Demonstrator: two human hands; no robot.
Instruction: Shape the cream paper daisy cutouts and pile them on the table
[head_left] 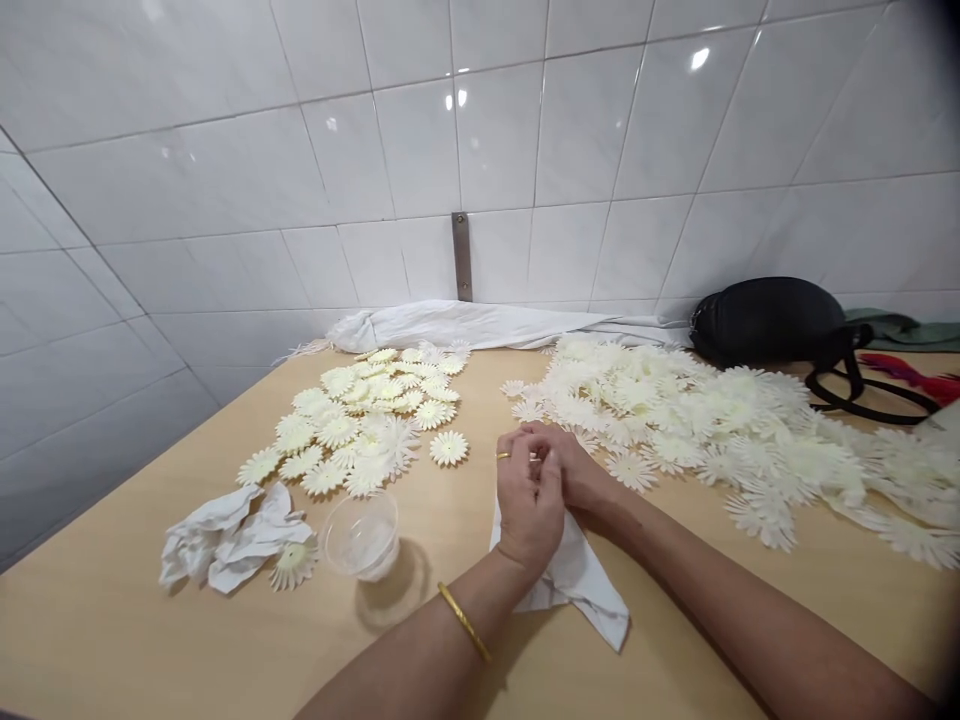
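Observation:
My left hand (531,500), with a ring on a finger and a gold bangle at the wrist, is closed with its fingers curled against my right hand. My right hand (570,462) is pressed up to it from the other side, its fingers mostly hidden. Whatever lies between them cannot be made out. Beneath both hands a white cloth or tissue (581,575) is spread on the table. One pale yellow petalled flower piece (448,449) lies alone left of my hands. A clear plastic cup (361,537) stands farther left.
Flower pieces are heaped on the left (360,400) and in a larger pile on the right (675,410). Crumpled white tissue (232,540) lies front left. White fabric (480,325) runs along the tiled wall, and a black bag (769,320) with straps sits back right.

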